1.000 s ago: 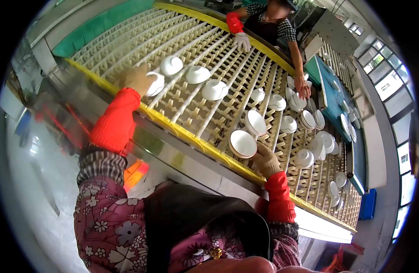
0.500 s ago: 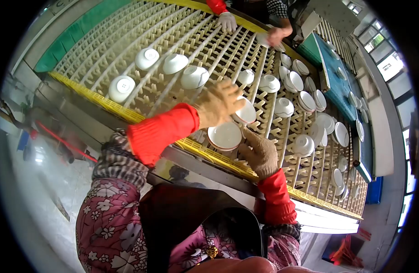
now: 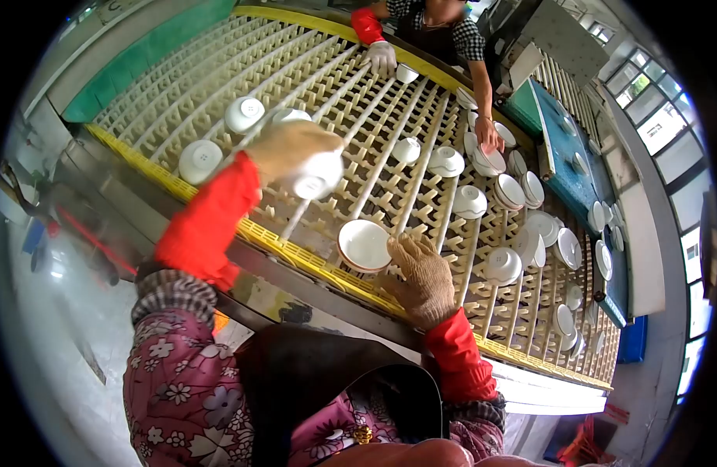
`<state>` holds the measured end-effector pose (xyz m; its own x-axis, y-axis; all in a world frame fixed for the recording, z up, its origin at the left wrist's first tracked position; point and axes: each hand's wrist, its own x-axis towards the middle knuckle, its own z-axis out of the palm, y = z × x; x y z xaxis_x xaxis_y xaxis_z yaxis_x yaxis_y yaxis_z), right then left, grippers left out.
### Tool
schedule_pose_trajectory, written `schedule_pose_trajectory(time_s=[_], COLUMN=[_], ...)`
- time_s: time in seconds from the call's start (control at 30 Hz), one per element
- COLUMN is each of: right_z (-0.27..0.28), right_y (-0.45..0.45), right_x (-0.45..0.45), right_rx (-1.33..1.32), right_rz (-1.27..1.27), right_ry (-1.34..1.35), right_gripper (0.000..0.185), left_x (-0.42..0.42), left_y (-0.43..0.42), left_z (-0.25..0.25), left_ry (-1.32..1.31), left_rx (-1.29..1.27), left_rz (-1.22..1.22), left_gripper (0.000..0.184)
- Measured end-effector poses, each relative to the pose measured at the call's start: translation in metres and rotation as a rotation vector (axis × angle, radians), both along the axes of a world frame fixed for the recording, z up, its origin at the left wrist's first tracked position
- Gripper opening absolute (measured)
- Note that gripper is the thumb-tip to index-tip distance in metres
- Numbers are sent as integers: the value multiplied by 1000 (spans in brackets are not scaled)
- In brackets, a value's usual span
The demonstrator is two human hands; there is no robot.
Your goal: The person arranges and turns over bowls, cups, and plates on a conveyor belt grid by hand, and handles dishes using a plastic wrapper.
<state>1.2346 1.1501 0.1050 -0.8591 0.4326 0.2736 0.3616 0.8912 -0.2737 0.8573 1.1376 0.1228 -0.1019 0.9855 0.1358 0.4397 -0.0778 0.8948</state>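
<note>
My left hand, in a tan glove and blurred, holds an upside-down white bowl over the pegged rack. Behind it another white bowl is partly covered by the hand. Two more inverted bowls, one and a nearer one, rest on the rack at the left. My right hand, also gloved, is at the right side of an upright bowl with a brown rim, near the rack's yellow front edge. Its fingers touch or nearly touch that bowl.
Across the rack, a co-worker has a gloved hand beside a small bowl and a bare hand at some bowls. Several bowls stand at the right. A blue belt beyond carries more.
My left hand has moved left from beside the upright bowls and now carries an inverted one. My right hand shifted slightly left. The co-worker's bare hand has moved nearer to the stacked bowls.
</note>
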Motion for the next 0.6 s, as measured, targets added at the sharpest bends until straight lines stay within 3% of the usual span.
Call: schedule_pose_trajectory(time_s=[0.03, 0.1, 0.17, 0.2, 0.3, 0.33, 0.4, 0.5, 0.6], right_z=[2, 7, 8, 1, -12, -18, -15, 0, -34], right_y=[-2, -2, 0, 1, 15, 19, 16, 7, 20], right_x=[0, -4, -15, -22, -46, -52, -63, -89, -127], right_rx=[-9, 43, 132, 129, 91, 159, -177, -980, -1234], right_rz=[-17, -19, 17, 21, 220, 242, 137, -274, -35], right_ry=[0, -49, -82, -148, -256, -209, -113, -3, 521], right_gripper=[69, 72, 75, 67, 60, 47, 42, 37, 51], left_x=[-20, -49, -88, -100, -80, -73, -63, -55, -54], left_y=[-15, -43, -61, -71, -65, -61, -54, -44, -40], left_z=[9, 33, -19, -28, -25, -34, -30, -34, -40], left_ry=[-52, 452, 636, 877, 963, 1039, 1090, 1103, 1073], left_rx=[-112, -362, -121, -161, -274, -210, -203, -240, -285], left_rz=[138, 373, 585, 571, 378, 413, 406, 419, 375], left_gripper=[43, 47, 51, 51, 47, 45, 45, 45, 46])
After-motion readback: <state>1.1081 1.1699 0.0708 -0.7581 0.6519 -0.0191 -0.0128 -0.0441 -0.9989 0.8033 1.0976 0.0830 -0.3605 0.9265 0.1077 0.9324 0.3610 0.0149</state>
